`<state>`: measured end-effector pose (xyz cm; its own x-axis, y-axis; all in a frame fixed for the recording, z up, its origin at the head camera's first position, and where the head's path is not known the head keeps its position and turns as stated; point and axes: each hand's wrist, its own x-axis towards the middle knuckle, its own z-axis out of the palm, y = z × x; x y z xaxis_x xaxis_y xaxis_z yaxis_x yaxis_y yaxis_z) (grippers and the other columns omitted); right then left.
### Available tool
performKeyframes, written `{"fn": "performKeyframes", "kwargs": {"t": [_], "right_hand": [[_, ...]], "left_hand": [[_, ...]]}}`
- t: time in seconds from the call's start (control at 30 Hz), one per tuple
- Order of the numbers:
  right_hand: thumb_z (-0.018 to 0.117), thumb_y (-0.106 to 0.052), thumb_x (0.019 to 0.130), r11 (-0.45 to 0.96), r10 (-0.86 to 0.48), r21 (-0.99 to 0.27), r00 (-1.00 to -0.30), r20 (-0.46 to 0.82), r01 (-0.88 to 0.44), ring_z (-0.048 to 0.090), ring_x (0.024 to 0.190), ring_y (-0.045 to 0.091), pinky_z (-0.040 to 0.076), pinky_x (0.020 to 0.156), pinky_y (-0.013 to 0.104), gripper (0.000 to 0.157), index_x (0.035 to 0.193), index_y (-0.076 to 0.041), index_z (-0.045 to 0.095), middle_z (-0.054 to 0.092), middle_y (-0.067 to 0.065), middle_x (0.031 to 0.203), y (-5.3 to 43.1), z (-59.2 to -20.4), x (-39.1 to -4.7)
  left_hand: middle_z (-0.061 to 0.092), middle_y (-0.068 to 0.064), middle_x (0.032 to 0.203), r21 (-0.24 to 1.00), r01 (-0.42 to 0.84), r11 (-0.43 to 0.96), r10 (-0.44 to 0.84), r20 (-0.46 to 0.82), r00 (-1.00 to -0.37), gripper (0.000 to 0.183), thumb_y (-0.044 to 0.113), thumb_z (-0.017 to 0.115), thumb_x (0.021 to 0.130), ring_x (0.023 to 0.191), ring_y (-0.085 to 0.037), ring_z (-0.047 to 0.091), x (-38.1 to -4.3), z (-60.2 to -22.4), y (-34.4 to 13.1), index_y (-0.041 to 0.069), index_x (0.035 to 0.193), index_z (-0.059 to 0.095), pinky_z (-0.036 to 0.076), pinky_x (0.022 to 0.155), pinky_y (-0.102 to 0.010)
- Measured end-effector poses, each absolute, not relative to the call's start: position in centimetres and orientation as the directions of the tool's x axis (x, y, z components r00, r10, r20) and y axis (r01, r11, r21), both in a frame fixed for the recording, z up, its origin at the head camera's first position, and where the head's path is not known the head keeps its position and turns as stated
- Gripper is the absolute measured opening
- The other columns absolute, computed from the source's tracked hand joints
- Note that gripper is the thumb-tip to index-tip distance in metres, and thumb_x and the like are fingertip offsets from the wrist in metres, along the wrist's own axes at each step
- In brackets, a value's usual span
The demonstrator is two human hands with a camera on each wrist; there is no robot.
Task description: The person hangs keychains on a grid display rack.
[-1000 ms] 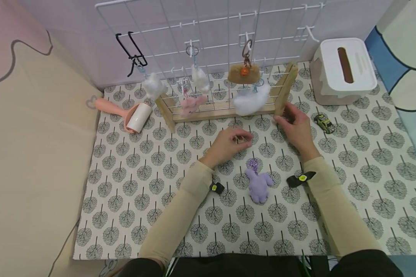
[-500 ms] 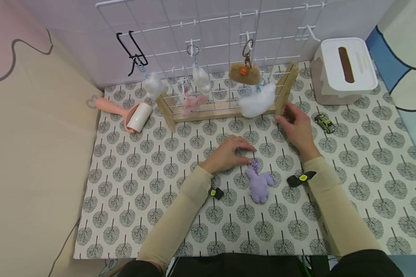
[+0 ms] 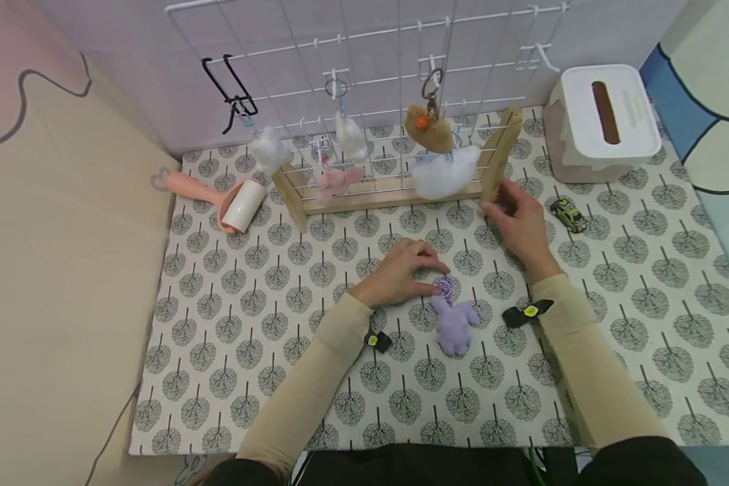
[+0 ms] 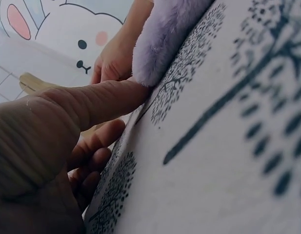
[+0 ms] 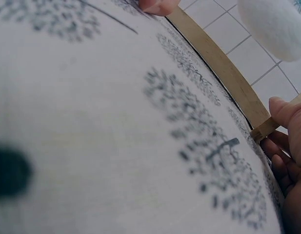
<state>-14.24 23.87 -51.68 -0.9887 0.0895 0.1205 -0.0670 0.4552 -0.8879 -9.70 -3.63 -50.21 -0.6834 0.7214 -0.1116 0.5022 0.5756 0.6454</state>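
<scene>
A purple plush keychain lies on the patterned cloth, its purple chain and ring at the top. My left hand is at that ring, thumb and index finger parted on either side of it. In the left wrist view the thumb reaches the plush's fuzzy edge; whether they touch, I cannot tell. My right hand grips the right wooden leg of the white wire rack near its foot. The right wrist view shows the thumb on one side of the leg and fingers on the other.
From the rack hang white fluffy keychains, a pink one and a brown one. A lint roller lies left. A toy car and a lidded box stand right.
My left hand has come down toward me, to the purple keychain's ring. The brown and white keychains on the right have swung. My right hand stays on the rack's leg.
</scene>
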Motion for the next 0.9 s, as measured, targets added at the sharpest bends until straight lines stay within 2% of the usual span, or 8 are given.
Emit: {"fn": "performKeyframes", "kwargs": {"t": [0.27,0.67,0.9], "right_hand": [[0.077,-0.012,0.098,0.447,0.085,-0.891,-0.987,0.134,-0.083,0.057,0.104,-0.003,0.046,0.091,0.014,0.058,0.152,-0.011,0.057,0.069,0.023,0.132,23.88,-51.51,-14.2],[0.079,-0.018,0.097,0.472,0.09,-0.877,-0.985,0.146,-0.087,0.057,0.099,-0.005,0.046,0.088,0.014,0.058,0.152,-0.014,0.058,0.072,0.022,0.126,23.82,-51.75,-14.22],[0.078,-0.017,0.098,0.473,0.091,-0.876,-0.984,0.152,-0.091,0.057,0.098,-0.005,0.045,0.088,0.014,0.056,0.151,-0.013,0.059,0.072,0.022,0.124,23.8,-51.65,-14.21]], "left_hand": [[0.059,0.007,0.129,0.637,0.509,0.579,0.721,-0.109,-0.684,0.03,0.034,0.085,0.091,0.124,-0.016,0.044,-9.52,-49.96,-3.45,0.026,0.119,0.079,0.035,0.111,-0.037],[0.059,0.01,0.123,0.665,0.469,0.582,0.699,-0.113,-0.706,0.014,0.032,0.085,0.09,0.125,-0.015,0.044,-9.27,-50.01,-3.4,0.026,0.1,0.08,0.031,0.116,-0.037],[0.059,0.011,0.117,0.671,0.489,0.557,0.704,-0.069,-0.706,0.01,0.032,0.084,0.091,0.121,-0.014,0.046,-9.25,-50.26,-3.44,0.026,0.099,0.081,0.033,0.112,-0.036]]}}
